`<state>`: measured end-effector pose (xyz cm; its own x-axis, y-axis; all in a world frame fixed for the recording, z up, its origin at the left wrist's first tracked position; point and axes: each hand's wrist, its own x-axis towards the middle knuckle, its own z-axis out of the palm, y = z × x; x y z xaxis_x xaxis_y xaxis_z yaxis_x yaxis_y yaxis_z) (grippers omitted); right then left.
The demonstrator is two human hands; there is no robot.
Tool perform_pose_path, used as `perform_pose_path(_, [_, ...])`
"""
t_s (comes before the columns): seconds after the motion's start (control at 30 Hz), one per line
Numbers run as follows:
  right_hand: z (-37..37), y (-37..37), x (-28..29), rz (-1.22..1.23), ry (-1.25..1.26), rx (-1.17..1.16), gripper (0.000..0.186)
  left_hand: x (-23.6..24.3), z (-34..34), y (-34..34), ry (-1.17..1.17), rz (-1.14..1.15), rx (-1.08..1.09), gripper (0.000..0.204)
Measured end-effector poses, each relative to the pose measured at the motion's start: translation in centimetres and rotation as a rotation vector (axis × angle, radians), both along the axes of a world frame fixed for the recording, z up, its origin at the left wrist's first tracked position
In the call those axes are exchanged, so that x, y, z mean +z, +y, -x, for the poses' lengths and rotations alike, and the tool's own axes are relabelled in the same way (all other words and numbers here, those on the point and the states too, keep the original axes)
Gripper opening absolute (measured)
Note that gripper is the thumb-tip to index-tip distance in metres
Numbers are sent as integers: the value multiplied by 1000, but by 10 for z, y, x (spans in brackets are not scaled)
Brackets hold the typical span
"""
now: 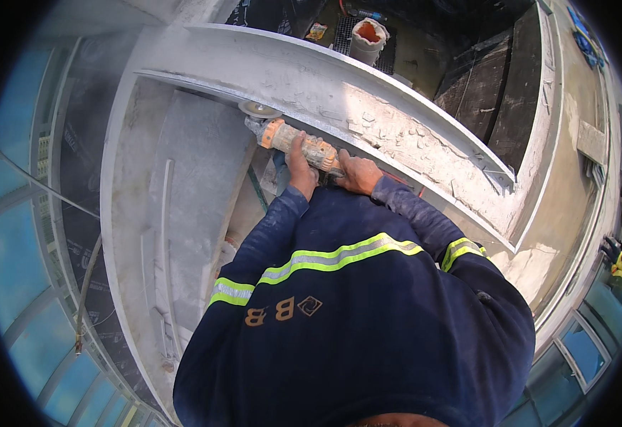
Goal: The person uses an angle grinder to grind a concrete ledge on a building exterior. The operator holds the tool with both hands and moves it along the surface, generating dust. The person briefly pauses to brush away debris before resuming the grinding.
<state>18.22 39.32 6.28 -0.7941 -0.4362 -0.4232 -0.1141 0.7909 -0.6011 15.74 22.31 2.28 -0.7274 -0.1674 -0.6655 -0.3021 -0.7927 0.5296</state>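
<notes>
Both my hands hold a dusty orange angle grinder [313,147] in front of my chest. My left hand [301,168] wraps round its body, thumb on top. Closer to the tail end, my right hand [358,173] grips the rear, with part of the handle hidden under it. At the grinder's left end, the round disc [259,109] lies flat beside the thin metal edge strip [204,85] along the low pale wall [282,71]. Whether the disc touches the strip, I cannot tell.
A grey board [190,185] with a narrow strip [166,213] on it lies to the left. Beyond the wall, a dark recess holds a white pipe [368,41] with an orange inside. Broken flakes [396,128] cover the wall top. A yellow-and-black tool [620,262] is at far right.
</notes>
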Motion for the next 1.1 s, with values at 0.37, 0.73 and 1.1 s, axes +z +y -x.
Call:
perform_pose_path(0.37, [-13, 11, 7, 25, 27, -6, 50, 12, -9, 8, -16, -44, 0, 31])
perform_pose_path(0.73, [-9, 10, 1, 30, 52, -10, 51, 1, -6, 4, 17, 3, -64, 32])
perform_pose_path(1.1, [-16, 7, 11, 52, 47, -15, 49, 10, -10, 3, -21, -89, 17, 26])
